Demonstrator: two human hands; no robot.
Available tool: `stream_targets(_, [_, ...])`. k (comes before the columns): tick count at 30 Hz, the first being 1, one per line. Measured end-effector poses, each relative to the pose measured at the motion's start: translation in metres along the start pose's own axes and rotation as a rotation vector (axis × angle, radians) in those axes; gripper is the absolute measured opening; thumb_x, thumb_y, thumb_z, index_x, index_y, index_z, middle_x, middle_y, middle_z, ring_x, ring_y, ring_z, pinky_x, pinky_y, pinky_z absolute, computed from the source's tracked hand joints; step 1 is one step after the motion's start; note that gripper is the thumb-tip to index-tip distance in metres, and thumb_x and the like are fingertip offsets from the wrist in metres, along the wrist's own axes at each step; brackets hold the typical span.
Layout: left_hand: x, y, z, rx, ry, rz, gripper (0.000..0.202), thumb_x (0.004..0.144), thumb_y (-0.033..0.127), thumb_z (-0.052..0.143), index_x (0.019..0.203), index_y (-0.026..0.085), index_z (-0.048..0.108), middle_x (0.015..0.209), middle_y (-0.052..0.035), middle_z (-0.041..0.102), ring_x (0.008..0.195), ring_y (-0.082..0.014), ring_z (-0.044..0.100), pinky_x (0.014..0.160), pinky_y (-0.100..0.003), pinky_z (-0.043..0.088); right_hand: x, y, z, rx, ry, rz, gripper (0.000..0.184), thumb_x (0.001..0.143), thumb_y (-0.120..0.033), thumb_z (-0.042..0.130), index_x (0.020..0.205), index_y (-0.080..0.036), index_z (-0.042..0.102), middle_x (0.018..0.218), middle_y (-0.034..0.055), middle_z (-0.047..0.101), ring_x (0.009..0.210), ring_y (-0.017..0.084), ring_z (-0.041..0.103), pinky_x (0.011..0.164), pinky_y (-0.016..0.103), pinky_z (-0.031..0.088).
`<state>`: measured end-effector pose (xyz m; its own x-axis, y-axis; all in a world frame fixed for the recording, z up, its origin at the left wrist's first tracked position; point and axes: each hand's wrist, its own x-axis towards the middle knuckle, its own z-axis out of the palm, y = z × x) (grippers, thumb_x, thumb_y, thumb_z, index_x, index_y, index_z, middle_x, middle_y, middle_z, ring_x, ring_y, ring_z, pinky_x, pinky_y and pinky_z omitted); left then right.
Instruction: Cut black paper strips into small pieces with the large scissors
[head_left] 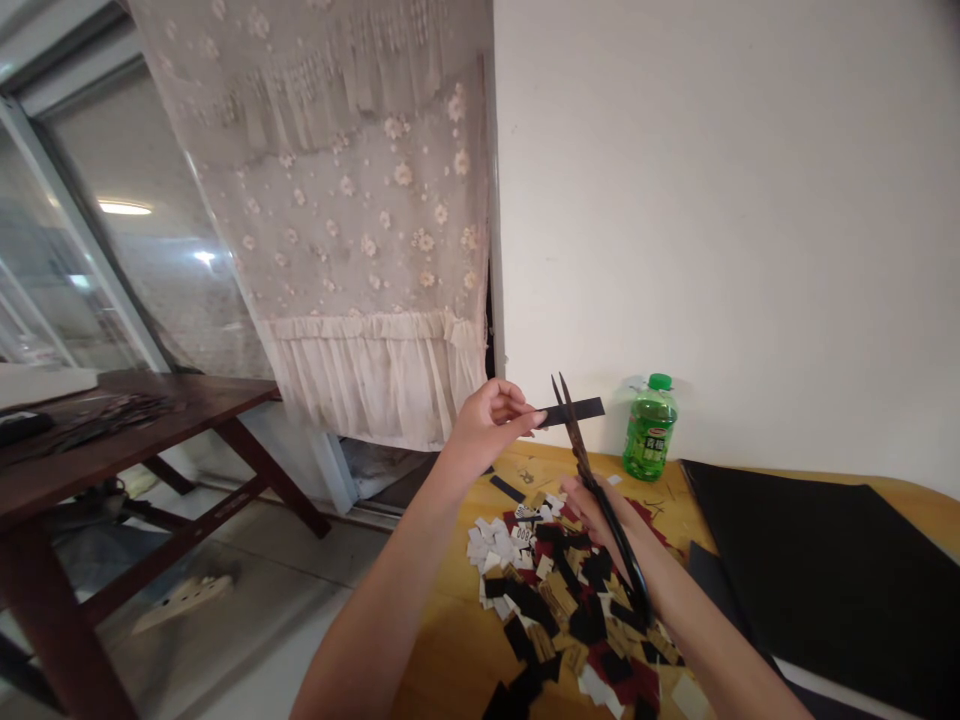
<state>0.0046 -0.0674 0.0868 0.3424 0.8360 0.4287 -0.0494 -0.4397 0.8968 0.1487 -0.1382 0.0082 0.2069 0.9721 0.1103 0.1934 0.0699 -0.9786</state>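
Narrow black rectangular strip of paper-like material (589,408) is held in the air above the far part of the yellow varnished wooden table (442,655), its right end free. The left hand (499,408) has its grip pinching the strip's left end between thumb and fingers. Dark metal scissors with black handles (583,455) cross the strip, tips pointing up and slightly parted; the right hand (592,513) has its grip closed around the handles. Below lies a loose pile of small black, white, tan and dark red cut pieces (556,598). Right of it stand a green-capped clear bottle of green liquid (649,440), far, and, nearer, a large flat black sheet (840,560) lies flat.
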Motion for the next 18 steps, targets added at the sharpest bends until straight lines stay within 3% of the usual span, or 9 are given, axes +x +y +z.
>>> stream_targets(10, [0.0, 0.0, 0.0, 0.018, -0.012, 0.006, 0.028, 0.069, 0.029, 0.071, 0.077, 0.018, 0.046, 0.073, 0.0015, 0.06, 0.067, -0.0096, 0.06, 0.069, -0.025, 0.047, 0.019, 0.007, -0.006, 0.013, -0.064, 0.054, 0.051, 0.063, -0.072, 0.053, 0.06, -0.022, 0.05, 0.055, -0.0012, 0.048, 0.061, 0.02, 0.051, 0.054, 0.03, 0.039])
stream_targets(18, [0.0, 0.0, 0.001, 0.003, 0.007, -0.007, 0.03, 0.068, 0.029, 0.072, 0.075, 0.018, 0.045, 0.073, 0.0009, 0.06, 0.068, -0.0107, 0.06, 0.069, -0.027, 0.048, -0.005, -0.009, 0.0, 0.0, -0.044, 0.019, 0.053, 0.071, -0.074, 0.045, 0.062, -0.023, 0.035, 0.052, -0.0074, 0.027, 0.046, 0.01, 0.025, 0.043, 0.025, 0.023])
